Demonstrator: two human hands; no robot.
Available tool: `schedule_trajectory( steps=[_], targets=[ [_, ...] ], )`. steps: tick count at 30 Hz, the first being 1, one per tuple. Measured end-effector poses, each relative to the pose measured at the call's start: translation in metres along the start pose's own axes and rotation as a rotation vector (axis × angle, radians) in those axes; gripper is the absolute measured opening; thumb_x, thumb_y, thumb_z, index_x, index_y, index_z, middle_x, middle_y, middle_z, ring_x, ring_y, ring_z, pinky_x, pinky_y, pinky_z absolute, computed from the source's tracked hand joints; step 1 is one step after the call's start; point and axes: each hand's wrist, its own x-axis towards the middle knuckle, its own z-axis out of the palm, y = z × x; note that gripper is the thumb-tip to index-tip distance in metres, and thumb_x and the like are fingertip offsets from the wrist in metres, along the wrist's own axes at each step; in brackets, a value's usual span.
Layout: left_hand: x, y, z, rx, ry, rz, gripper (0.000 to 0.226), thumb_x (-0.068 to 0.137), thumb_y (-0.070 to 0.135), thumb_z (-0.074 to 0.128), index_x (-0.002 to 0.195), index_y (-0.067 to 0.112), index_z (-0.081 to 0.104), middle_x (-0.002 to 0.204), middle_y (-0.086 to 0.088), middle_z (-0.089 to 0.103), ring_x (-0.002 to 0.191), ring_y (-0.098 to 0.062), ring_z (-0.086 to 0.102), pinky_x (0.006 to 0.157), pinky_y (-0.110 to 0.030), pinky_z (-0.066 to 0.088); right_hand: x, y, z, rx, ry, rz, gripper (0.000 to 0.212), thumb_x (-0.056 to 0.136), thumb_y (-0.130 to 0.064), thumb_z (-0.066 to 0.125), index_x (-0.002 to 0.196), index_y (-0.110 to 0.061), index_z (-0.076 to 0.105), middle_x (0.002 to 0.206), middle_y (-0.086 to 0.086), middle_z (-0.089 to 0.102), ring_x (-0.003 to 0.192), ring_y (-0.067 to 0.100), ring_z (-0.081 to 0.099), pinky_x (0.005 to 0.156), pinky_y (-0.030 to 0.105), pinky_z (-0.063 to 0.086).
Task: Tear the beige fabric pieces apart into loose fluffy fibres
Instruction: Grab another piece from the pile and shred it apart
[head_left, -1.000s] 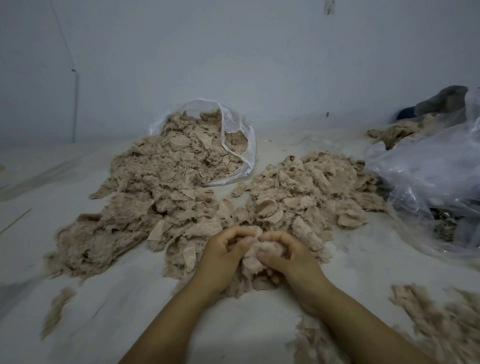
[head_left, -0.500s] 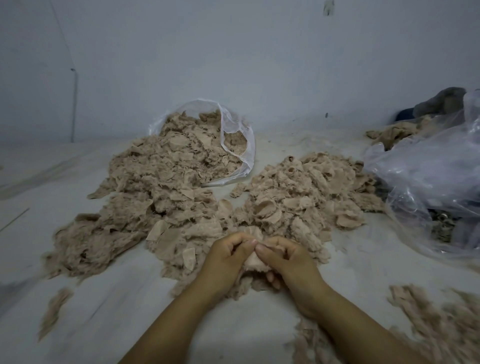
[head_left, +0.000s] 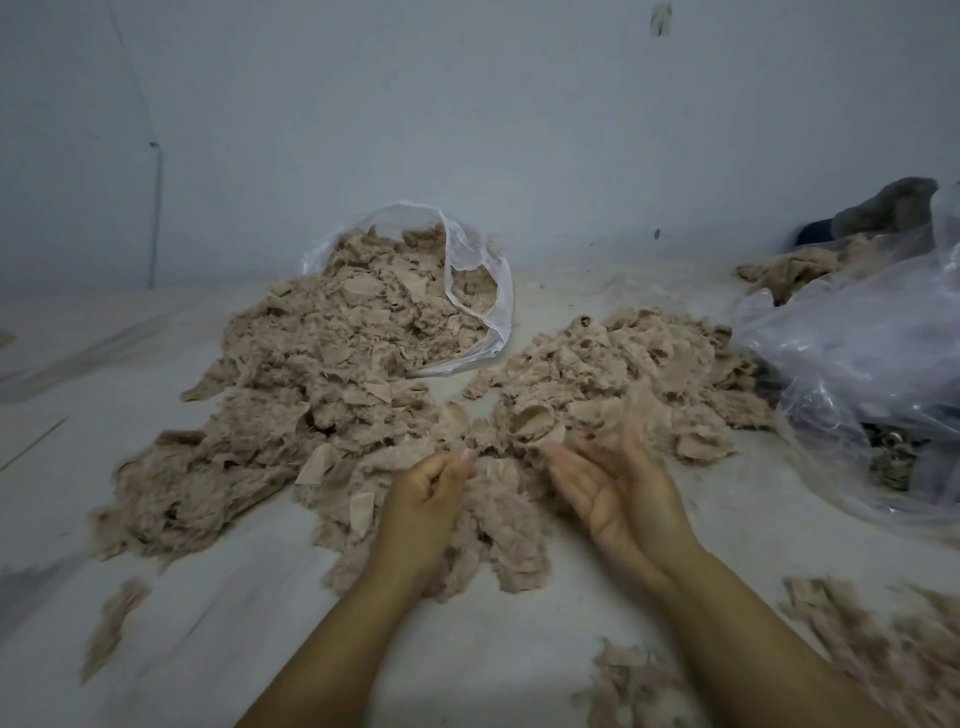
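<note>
Left hand (head_left: 426, 499) loosely curled, grip empty; right hand (head_left: 618, 488) flat-open over fluffy beige fibres (head_left: 498, 525).

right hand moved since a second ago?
Yes. The right hand has let go and swung out to the person's right, away from the left hand, now open over the fabric pile toward the large plastic bag.

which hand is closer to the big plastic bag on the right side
Right. The right hand lies open just left of the bag; the left hand is farther left, across the fibre pile.
</note>
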Motion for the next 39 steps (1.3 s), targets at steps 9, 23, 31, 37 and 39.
schedule_trajectory(
  steps=[9, 23, 31, 37, 39],
  targets=[
    [-0.002, -0.007, -0.008, 0.652, -0.249, 0.228, 0.025, 0.094, 0.030, 0.052, 0.083, 0.013, 0.067, 0.079, 0.002, 0.066, 0.077, -0.011, 0.057, 0.074, -0.031, 0.045, -0.004, 0.034, -0.005, -1.478, -0.137, -0.401, 0.013, 0.087, -0.023, 0.066, 0.076, -0.022, 0.060, 0.073, -0.012, 0.058, 0.069, 0.001, 0.051, 0.062, 0.009, 0.036],
    [0.000, -0.003, -0.009, 0.632, -0.367, 0.411, 0.035, 0.088, 0.040, 0.057, 0.121, 0.029, 0.059, 0.115, 0.015, 0.053, 0.109, -0.002, 0.044, 0.100, -0.021, 0.031, -0.011, 0.026, 0.003, -0.577, -0.061, -0.031, 0.012, 0.093, -0.010, 0.056, 0.083, -0.013, 0.060, 0.050, -0.001, 0.049, 0.037, 0.007, 0.037, 0.034, 0.018, 0.027],
    [0.007, -0.016, -0.011, 0.766, -0.357, 0.354, 0.030, 0.086, 0.008, 0.058, 0.062, 0.023, 0.049, 0.069, -0.005, 0.062, 0.069, -0.022, 0.056, 0.064, -0.030, 0.040, -0.010, 0.010, 0.002, -0.290, 0.048, -0.108, 0.018, 0.090, 0.001, 0.052, 0.080, -0.013, 0.059, 0.051, -0.002, 0.050, 0.034, 0.004, 0.038, 0.030, 0.015, 0.028],
    [0.001, -0.005, -0.012, 0.462, -0.265, 0.330, 0.049, 0.079, 0.033, 0.073, 0.125, 0.029, 0.057, 0.119, 0.024, 0.051, 0.114, 0.008, 0.046, 0.099, -0.011, 0.033, -0.008, 0.013, -0.002, -0.309, -0.010, 0.023, 0.013, 0.095, -0.005, 0.047, 0.097, -0.004, 0.059, 0.050, 0.000, 0.045, 0.035, 0.005, 0.032, 0.030, 0.015, 0.021],
    [-0.005, 0.003, 0.000, 0.340, -0.321, 0.375, 0.052, 0.075, 0.031, 0.075, 0.123, 0.035, 0.055, 0.124, 0.029, 0.047, 0.117, 0.017, 0.041, 0.099, -0.004, 0.030, -0.009, 0.019, 0.000, -0.272, -0.087, 0.132, 0.013, 0.092, -0.004, 0.049, 0.102, -0.001, 0.057, 0.055, 0.004, 0.049, 0.036, 0.006, 0.035, 0.030, 0.015, 0.024]
  ],
)
